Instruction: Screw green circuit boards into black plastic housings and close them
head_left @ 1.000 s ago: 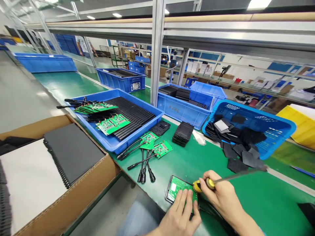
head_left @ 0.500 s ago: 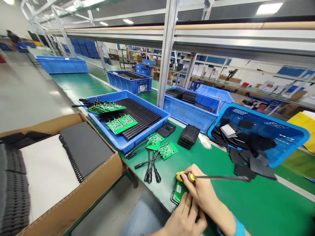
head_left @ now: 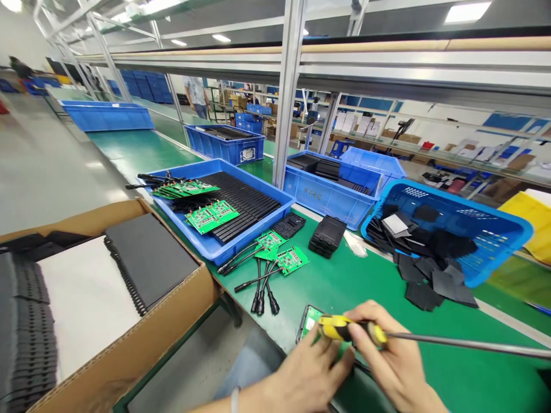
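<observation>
My right hand grips the yellow-and-black handle of a screwdriver, whose long metal shaft runs off to the right. My left hand lies beside it, fingers up against the handle and over a green circuit board in a black case at the near edge of the green bench. Only the board's left corner shows. Just beyond lie two loose circuit boards with black cables.
A blue tray with black plates and more circuit boards sits at the left. A cardboard box of grey sheets is nearer me. A tipped blue basket spills black pads. A black casing stack and further blue bins stand behind.
The screwdriver handle shifted right and lower with my right hand, and my left hand came up against it. The view tilted slightly.
</observation>
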`<state>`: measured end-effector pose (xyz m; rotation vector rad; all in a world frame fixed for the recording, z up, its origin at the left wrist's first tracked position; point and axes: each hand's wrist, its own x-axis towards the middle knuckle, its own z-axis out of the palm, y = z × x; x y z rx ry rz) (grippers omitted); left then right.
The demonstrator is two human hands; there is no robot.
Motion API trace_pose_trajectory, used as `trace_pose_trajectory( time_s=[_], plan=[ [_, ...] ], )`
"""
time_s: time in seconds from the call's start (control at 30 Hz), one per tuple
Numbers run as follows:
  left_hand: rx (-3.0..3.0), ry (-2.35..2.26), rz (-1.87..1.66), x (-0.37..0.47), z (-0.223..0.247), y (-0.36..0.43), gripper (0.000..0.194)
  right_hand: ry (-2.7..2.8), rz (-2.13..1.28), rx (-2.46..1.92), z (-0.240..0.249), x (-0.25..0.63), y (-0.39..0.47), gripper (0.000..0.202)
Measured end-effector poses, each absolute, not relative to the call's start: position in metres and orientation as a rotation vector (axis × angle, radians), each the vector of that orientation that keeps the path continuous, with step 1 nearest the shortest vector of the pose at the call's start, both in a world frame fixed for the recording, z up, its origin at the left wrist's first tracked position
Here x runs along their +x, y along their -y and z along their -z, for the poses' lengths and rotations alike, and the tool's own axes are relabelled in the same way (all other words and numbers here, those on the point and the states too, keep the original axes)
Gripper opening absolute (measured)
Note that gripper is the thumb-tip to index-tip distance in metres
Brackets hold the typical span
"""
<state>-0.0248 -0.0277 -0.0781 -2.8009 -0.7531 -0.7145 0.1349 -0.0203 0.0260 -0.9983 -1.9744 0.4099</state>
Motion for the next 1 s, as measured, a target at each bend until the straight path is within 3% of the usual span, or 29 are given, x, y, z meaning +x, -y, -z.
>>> trace_pose_trajectory(
  time_s=[0.1, 0.17, 0.33, 0.53, 0.7, 0.8, 0.9, 0.93, 1.0],
  plan=[
    [-3.206, 0.669, 0.756, -0.049, 0.048, 0.005, 0.098, 1.889, -0.279, -1.043, -0.032, 0.147, 0.031, 0.004],
    [-3.39, 0.669, 0.875, -0.057, 0.04, -0.01, 0.116, 1.991, -0.319, -1.007, -0.023, 0.148, 0.037, 0.004],
    [-3.539, 0.721, 0.794, -0.057, 0.043, -0.026, 0.127, 2.192, -0.403, -1.041, 0.0, 0.153, 0.039, 0.012],
    [-3.594, 0.753, 0.745, -0.053, 0.038, -0.026, 0.11, 2.198, -0.307, -1.005, -0.013, 0.163, 0.048, 0.008],
    [-3.52, 0.733, 0.578, -0.043, 0.021, -0.036, 0.09, 2.221, -0.266, -1.271, -0.017, 0.182, 0.031, 0.01],
    [-3.449, 0.685, 0.526, -0.031, 0.009, -0.057, 0.057, 2.147, 0.173, -1.546, 0.002, 0.225, 0.004, 0.018],
    [-3.146, 1.067, 0.74, -0.016, -0.005, -0.091, 0.022, 2.205, 0.438, -1.594, 0.034, 0.271, -0.019, 0.022],
    [-3.002, 1.242, 0.835, -0.011, -0.009, -0.104, 0.02, 2.225, 0.436, -1.603, 0.044, 0.281, -0.023, 0.023],
    [-2.77, 1.515, 0.966, 0.0, -0.015, -0.132, 0.043, 2.217, 0.391, -1.635, 0.057, 0.287, -0.026, 0.024]
  ],
)
